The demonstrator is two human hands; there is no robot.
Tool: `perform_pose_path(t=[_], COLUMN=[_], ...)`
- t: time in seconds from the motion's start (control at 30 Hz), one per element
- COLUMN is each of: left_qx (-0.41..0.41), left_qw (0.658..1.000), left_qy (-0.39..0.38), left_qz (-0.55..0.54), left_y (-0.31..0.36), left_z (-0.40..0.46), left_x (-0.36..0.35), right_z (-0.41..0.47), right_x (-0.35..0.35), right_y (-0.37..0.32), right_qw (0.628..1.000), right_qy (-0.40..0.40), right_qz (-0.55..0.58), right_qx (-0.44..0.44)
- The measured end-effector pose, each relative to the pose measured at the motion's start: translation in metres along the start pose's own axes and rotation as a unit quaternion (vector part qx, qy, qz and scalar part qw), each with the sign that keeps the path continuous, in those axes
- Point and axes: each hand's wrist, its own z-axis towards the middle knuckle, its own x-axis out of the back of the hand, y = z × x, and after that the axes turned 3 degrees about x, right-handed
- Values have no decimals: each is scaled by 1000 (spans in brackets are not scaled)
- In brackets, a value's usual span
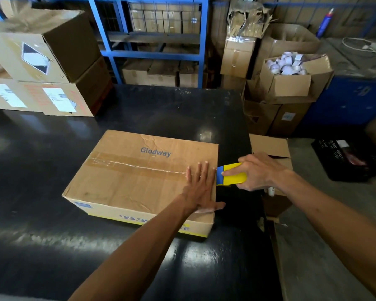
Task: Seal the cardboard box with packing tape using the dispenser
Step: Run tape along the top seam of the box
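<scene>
A closed cardboard box (126,183) printed "Glodway" lies on the black table (52,213). A strip of clear packing tape (135,167) runs along its top seam from the left end to the right edge. My left hand (201,187) lies flat on the right part of the lid, fingers spread, over the tape's right end. My right hand (259,171) grips a yellow and blue tape dispenser (232,177) just past the box's right edge, its blue head touching the top corner there. The dispenser's roll is hidden behind my hand.
Two stacked cardboard boxes (41,68) stand at the table's back left. Blue shelving (152,40) with cartons is behind the table. To the right sit an open carton full of tape rolls (289,68), more cartons on the floor, and a black crate (347,159).
</scene>
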Motion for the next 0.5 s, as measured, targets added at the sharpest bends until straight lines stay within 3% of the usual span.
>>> perform_pose_path(t=[0.33, 0.5], left_qx=[19, 38], left_qw=[999, 999], left_qy=[-28, -25], left_qz=[19, -12], left_y=[5, 9], left_z=[4, 2], left_x=[2, 9], right_z=[-9, -19], right_x=[-11, -44], right_y=[-33, -50], right_qw=[995, 998], right_qy=[-7, -27], right_qz=[-101, -53], right_qx=[13, -18])
